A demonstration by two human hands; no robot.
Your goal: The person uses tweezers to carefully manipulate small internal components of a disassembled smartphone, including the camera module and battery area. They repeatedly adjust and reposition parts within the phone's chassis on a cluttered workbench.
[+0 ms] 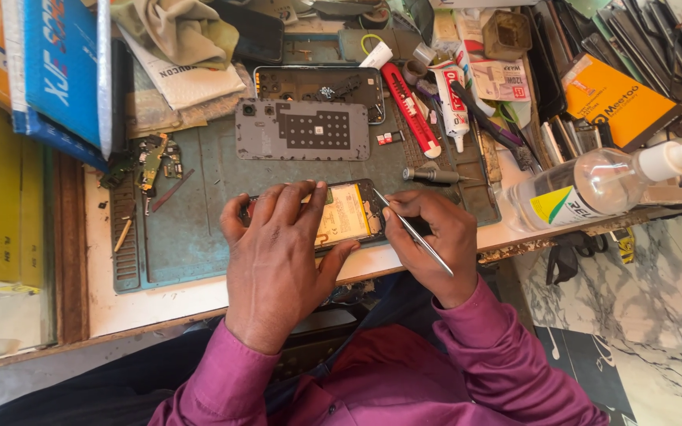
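An opened phone (347, 214) with a yellow battery showing lies on the grey-green work mat (191, 237) near the front edge of the bench. My left hand (278, 252) lies flat over the phone's left part and holds it down. My right hand (428, 237) grips thin metal tweezers (414, 231), whose tip touches the phone's right edge beside the battery.
A grey phone back cover (301, 130) and another opened phone frame (321, 83) lie farther back on the mat. A red utility knife (410, 110), a glue tube (451, 102), a small screwdriver (432, 175), a circuit board (154, 158) and a clear spray bottle (601, 185) surround them.
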